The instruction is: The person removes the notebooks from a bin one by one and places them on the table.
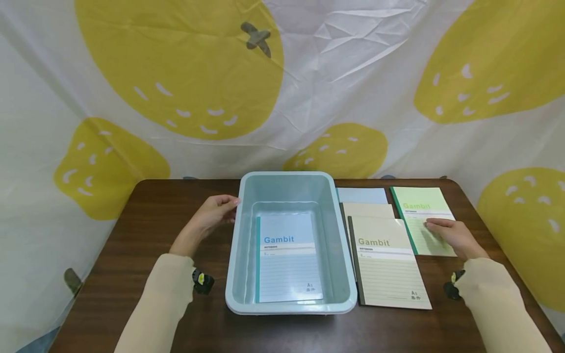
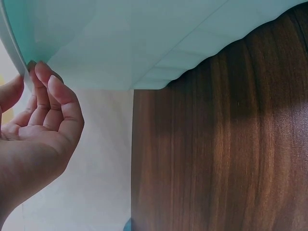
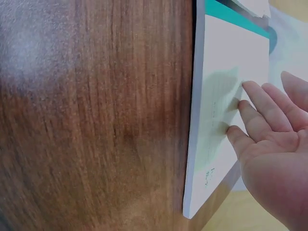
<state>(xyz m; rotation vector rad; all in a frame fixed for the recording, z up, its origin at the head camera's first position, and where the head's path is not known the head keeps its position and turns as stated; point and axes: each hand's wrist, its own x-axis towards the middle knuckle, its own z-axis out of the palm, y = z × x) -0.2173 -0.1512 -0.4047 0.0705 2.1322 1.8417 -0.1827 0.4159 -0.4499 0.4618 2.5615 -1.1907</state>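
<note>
My left hand (image 1: pixel 211 215) pinches the left rim of a light blue plastic tub (image 1: pixel 233 264), thumb on one side and fingertips on the other in the left wrist view. Inside the tub a blue Gambit notebook (image 1: pixel 289 274) lies flat, cover up. On the right, my right hand (image 1: pixel 456 239) rests its fingertips (image 3: pixel 235 131) on the cover of a green notebook (image 1: pixel 417 196). Its fingers are nearly straight, and the notebook lies flat on the table.
Right of the tub, a beige notebook (image 1: pixel 393 284) overlaps another beige notebook (image 1: pixel 375 210), with a blue notebook (image 1: pixel 362 194) behind them. All lie on a dark wooden table (image 1: pixel 145 215). A patterned cloth (image 1: pixel 309 98) hangs at its back edge.
</note>
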